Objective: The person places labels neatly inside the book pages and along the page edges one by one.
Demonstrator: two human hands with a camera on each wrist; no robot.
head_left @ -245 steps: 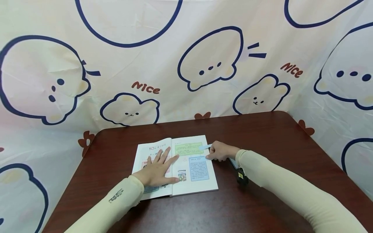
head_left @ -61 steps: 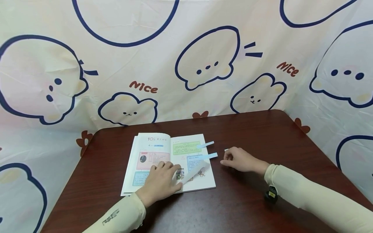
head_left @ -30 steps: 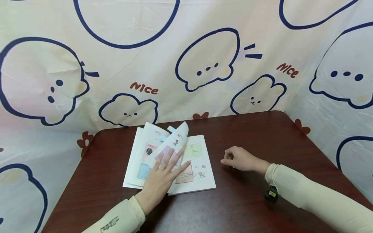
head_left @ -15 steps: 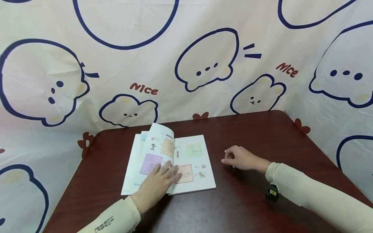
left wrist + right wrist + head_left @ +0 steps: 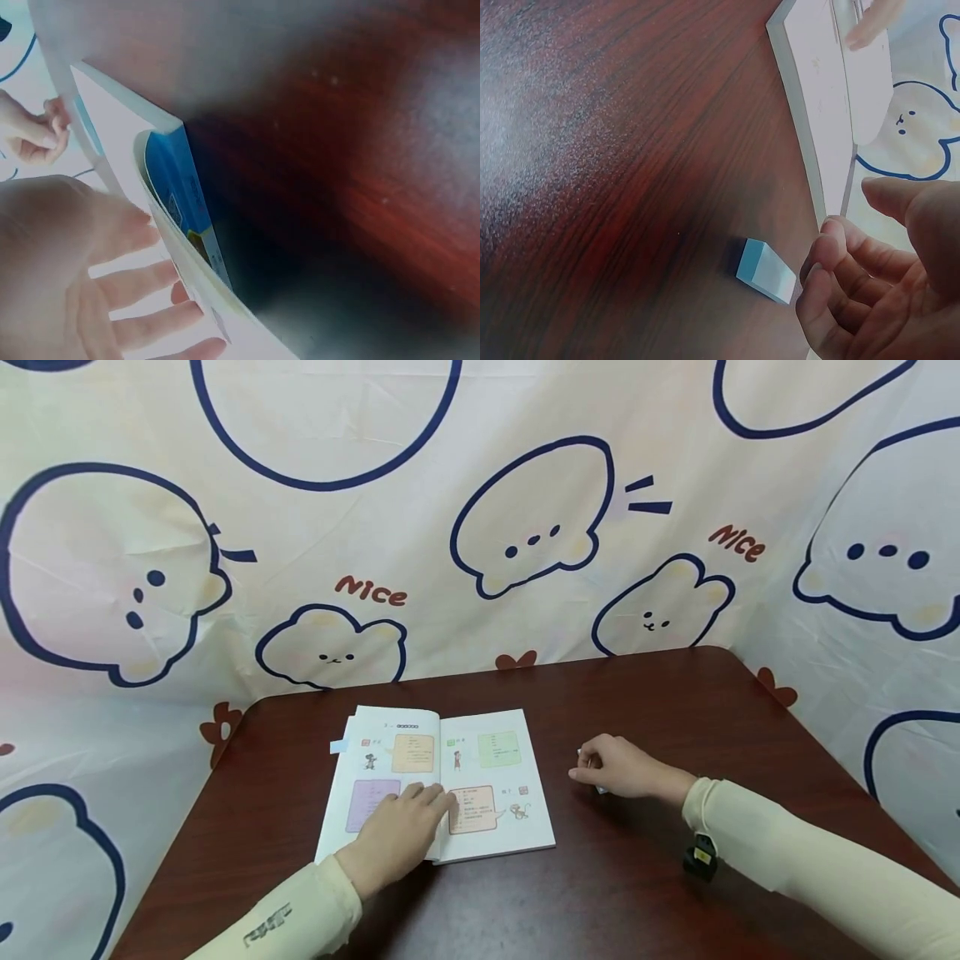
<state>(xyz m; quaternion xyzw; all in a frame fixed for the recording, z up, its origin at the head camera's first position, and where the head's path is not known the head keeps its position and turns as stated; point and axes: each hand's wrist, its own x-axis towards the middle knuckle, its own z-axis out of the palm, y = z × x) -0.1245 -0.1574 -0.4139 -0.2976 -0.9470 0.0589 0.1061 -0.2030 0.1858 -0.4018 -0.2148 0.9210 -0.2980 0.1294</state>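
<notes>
An open book (image 5: 534, 793) lies on the table with coloured text boxes on both pages. My left hand (image 5: 395, 839) rests over its lower middle near the fold; in the left wrist view the fingers of that hand (image 5: 67, 270) extend across the page. A light blue tab (image 5: 338, 747) sticks out past the book's left edge. To the right of the book, my right hand (image 5: 622, 768) lies with fingers loosely curled, gripping nothing. Beside its fingertips in the right wrist view is a small light blue block (image 5: 765, 272), mostly hidden under the hand in the head view.
The dark wooden table (image 5: 495, 910) has a patterned cloth (image 5: 450, 635) hanging behind it and at both sides. A black device (image 5: 701, 857) is strapped at the right wrist. The book's blue spine (image 5: 176, 176) shows in the left wrist view.
A page bearing blue tabs has swung over from right to left and lies down, showing a different spread. My left hand has moved back toward the fold. My right hand has stayed nearly still lately.
</notes>
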